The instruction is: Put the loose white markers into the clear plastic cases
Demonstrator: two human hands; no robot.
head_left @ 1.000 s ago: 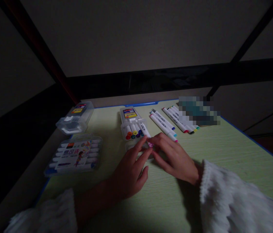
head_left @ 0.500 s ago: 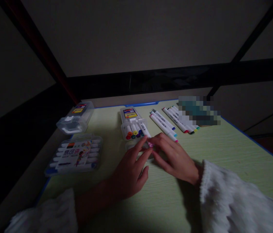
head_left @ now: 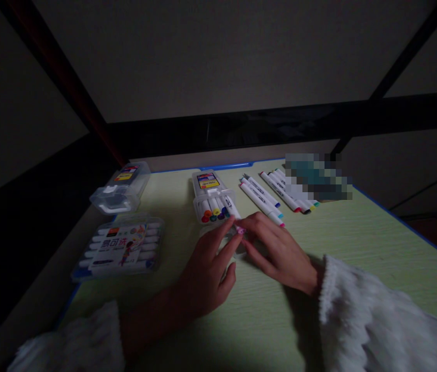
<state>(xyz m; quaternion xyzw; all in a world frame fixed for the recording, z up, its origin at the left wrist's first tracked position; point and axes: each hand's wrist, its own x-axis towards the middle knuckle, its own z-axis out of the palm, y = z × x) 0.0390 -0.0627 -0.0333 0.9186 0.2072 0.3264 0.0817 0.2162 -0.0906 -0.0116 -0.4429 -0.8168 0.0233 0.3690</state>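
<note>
My left hand (head_left: 206,271) and my right hand (head_left: 276,250) meet in the middle of the pale green desk (head_left: 358,243). Their fingertips pinch a white marker with a pink cap (head_left: 238,226) between them. That marker reaches into the open end of a clear plastic marker box (head_left: 212,199), which lies on its side and shows several coloured caps. Both wrists wear fluffy white sleeves.
Loose markers (head_left: 276,194) lie in two groups right of the box, next to a blurred dark object (head_left: 317,178). At the left lie a flat marker case (head_left: 119,248) and another clear box (head_left: 121,188). The desk has a blue edge. The room is dim.
Both hands have edged slightly toward the open box, with the pink-capped marker sliding a little further in. Everything else stays put.
</note>
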